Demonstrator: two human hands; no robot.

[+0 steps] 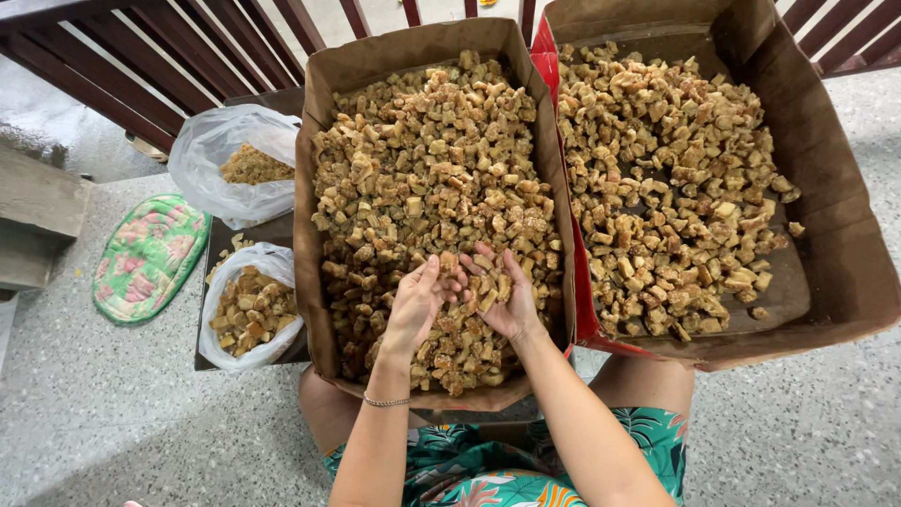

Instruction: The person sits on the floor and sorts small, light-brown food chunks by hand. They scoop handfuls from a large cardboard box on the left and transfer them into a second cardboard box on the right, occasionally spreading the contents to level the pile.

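**Two hands in a box of brown chunks**

Head view. A cardboard box (pixel 314 188), open at the top, is set at the centre of the frame against the person's knees and is filled with small brown chunks (pixel 432 169). The left hand (pixel 415 302) is laid in the pile at about 6 o'clock of the box, palm inward, fingers together and lightly curled over the pieces; a thin bracelet (pixel 386 402) is worn at its wrist. The right hand (pixel 505 296) is held just beside it, touching it at the fingertips, palm up, fingers slightly spread and cupped under several chunks. A second box (pixel 845 253), larger and less full, is placed at 3 o'clock, touching the first, with the same chunks spread thinly in it. At 9 o'clock two clear plastic bags are found: the upper bag (pixel 211 160) with fine crumbs, the lower bag (pixel 230 347) with coarse pieces. A green flowered mat (pixel 145 258) lies farther out at 9 o'clock on the speckled floor (pixel 113 422). A dark railing (pixel 169 52) is seen from 10 to 12 o'clock.
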